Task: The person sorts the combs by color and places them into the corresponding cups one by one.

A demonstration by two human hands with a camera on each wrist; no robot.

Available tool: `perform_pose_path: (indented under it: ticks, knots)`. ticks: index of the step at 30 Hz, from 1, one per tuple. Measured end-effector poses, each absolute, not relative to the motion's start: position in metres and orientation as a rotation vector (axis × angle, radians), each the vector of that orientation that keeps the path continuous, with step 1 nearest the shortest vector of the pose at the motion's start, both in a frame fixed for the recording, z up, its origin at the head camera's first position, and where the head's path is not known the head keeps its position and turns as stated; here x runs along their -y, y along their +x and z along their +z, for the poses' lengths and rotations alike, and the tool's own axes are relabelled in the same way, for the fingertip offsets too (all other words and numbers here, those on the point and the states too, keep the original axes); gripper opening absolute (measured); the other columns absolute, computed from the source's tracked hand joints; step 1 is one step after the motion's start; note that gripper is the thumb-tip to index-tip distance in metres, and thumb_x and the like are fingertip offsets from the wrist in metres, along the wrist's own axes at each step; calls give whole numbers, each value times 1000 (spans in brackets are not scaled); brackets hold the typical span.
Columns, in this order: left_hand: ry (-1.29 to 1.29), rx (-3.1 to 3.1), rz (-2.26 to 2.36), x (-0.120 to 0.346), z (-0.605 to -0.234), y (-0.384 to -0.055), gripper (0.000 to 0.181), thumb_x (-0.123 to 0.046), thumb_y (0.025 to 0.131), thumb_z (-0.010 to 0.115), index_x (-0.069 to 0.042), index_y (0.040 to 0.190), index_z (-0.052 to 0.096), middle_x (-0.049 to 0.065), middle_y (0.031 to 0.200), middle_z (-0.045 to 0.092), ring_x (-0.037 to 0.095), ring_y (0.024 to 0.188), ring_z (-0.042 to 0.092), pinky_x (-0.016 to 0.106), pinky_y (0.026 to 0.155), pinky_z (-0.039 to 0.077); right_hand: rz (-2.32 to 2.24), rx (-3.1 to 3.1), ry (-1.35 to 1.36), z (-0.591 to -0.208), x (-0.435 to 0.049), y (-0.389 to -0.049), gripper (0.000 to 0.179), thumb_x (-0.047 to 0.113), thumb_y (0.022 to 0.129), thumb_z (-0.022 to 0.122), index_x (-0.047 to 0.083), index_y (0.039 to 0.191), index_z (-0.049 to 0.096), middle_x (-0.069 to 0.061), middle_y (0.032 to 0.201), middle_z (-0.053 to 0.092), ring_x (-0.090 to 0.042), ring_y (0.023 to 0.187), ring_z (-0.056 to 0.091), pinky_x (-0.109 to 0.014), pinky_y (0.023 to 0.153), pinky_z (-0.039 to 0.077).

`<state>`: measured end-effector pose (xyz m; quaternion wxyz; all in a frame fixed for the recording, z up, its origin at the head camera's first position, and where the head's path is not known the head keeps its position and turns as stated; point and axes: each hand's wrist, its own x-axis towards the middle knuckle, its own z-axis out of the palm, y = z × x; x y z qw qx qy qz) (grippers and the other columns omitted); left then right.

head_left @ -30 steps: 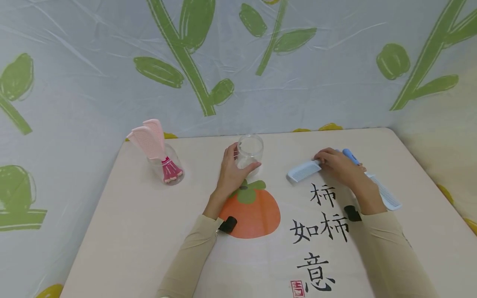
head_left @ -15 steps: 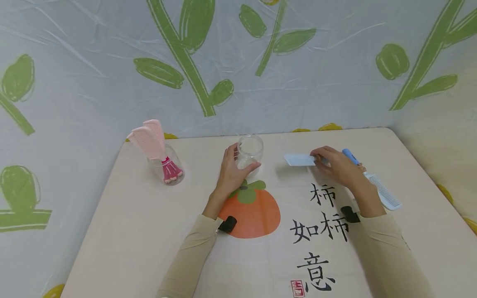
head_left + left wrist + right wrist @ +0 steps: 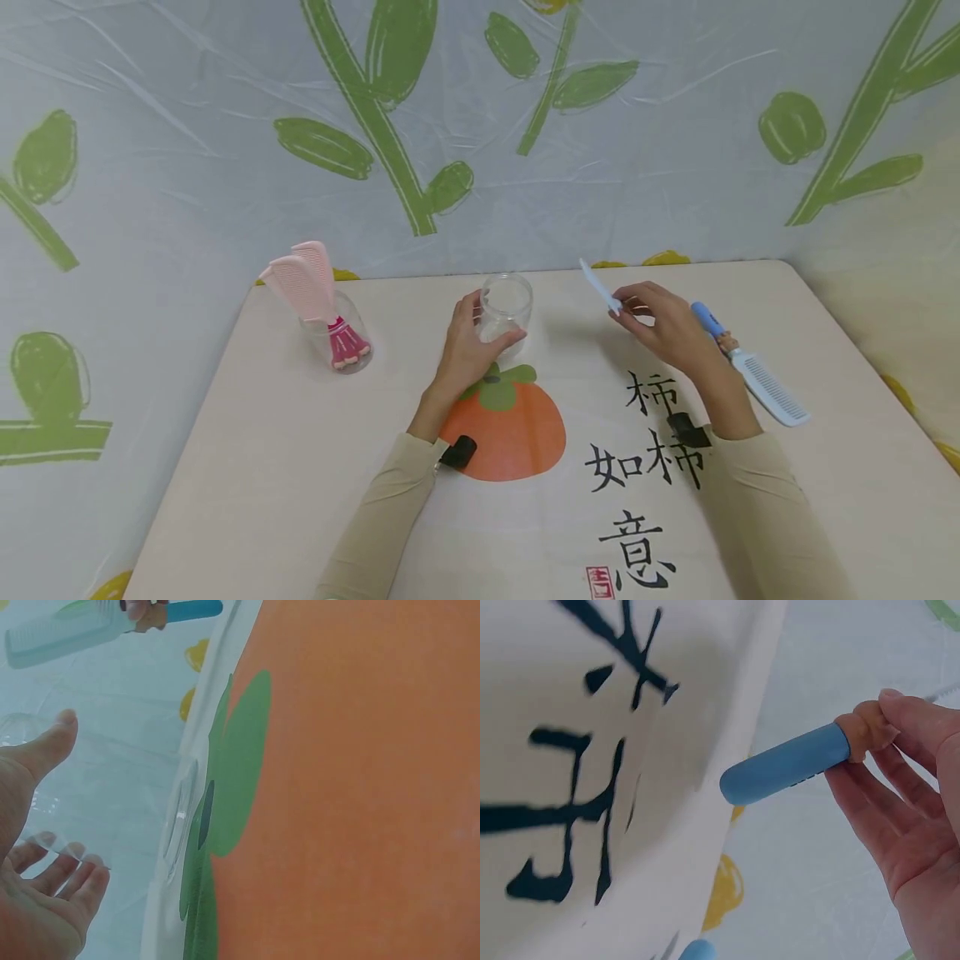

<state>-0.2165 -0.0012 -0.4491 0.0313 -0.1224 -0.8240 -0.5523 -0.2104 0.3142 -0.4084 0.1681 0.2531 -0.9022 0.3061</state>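
My left hand (image 3: 467, 343) holds an upright clear jar (image 3: 508, 298) near the table's back edge, thumb on one side and fingers on the other. Nothing shows inside the jar. To its right, my right hand (image 3: 663, 323) pinches a light blue comb (image 3: 597, 284) between thumb and fingers, above the table. In the right wrist view the grip is at the brown figure (image 3: 862, 731) between teeth and handle, with the blue handle (image 3: 787, 766) jutting out free. The left wrist view shows the comb's toothed part (image 3: 67, 631) past the left thumb. A second blue comb (image 3: 767, 385) lies right of the hand.
At the back left stands another clear jar (image 3: 354, 312), with pink combs (image 3: 306, 283) leaning in it, their dark pink handles down. The table (image 3: 255, 467) bears a printed orange persimmon and black characters. A leaf-patterned curtain (image 3: 225, 167) hangs behind.
My right hand has lifted the blue comb off the table, moved it left towards the jar and turned it so its toothed end points up. The left hand and jar stay put.
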Motion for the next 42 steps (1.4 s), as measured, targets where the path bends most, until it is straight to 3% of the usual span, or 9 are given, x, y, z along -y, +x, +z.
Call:
perform_pose_path:
  ticks: [11, 17, 20, 23, 31, 42]
  knots:
    - [-374, 2557, -1679, 1, -448, -216, 85, -35, 85, 86, -8, 150, 39, 11, 139, 49, 33, 132, 49, 47, 109, 45, 1036, 2490, 716, -395, -293, -212, 32, -7, 88, 75, -5, 118, 64, -17, 112, 68, -37, 103, 70, -50, 85, 58]
    - [-387, 2543, -1684, 2, -450, -218, 85, -36, 85, 86, -7, 150, 40, 11, 139, 49, 30, 130, 49, 46, 109, 44, 1094, 2453, 677, -386, -280, -211, 35, -4, 89, 76, -4, 122, 63, -15, 116, 68, -34, 106, 70, -22, 89, 55]
    - [-398, 2537, -1680, 2, -450, -219, 85, -36, 85, 86, -7, 150, 40, 11, 139, 49, 30, 130, 49, 45, 109, 44, 1140, 2426, 657, -381, -273, -209, 37, -4, 89, 76, -3, 124, 63, -14, 117, 68, -35, 105, 70, -14, 88, 51]
    - [-416, 2525, -1683, 2, -450, -219, 84, -34, 85, 86, -6, 149, 40, 14, 139, 49, 32, 129, 49, 46, 109, 44, 1210, 2385, 645, -377, -266, -207, 41, -4, 89, 76, -1, 128, 63, -13, 120, 69, -32, 105, 71, -15, 88, 52]
    - [-451, 2505, -1700, 1, -451, -221, 85, -31, 85, 86, -1, 149, 40, 18, 138, 49, 29, 126, 49, 46, 109, 44, 1325, 2250, 612, -367, -248, -204, 53, -8, 87, 77, 2, 136, 61, -11, 128, 68, -1, 107, 67, -18, 88, 54]
    - [-435, 2506, -1694, 2, -453, -221, 85, -33, 84, 87, -6, 149, 39, 13, 136, 49, 28, 126, 49, 47, 108, 45, 1477, 2031, 677, -355, -223, -211, 47, -14, 89, 71, -2, 133, 61, -17, 121, 68, -13, 108, 71, -26, 92, 56]
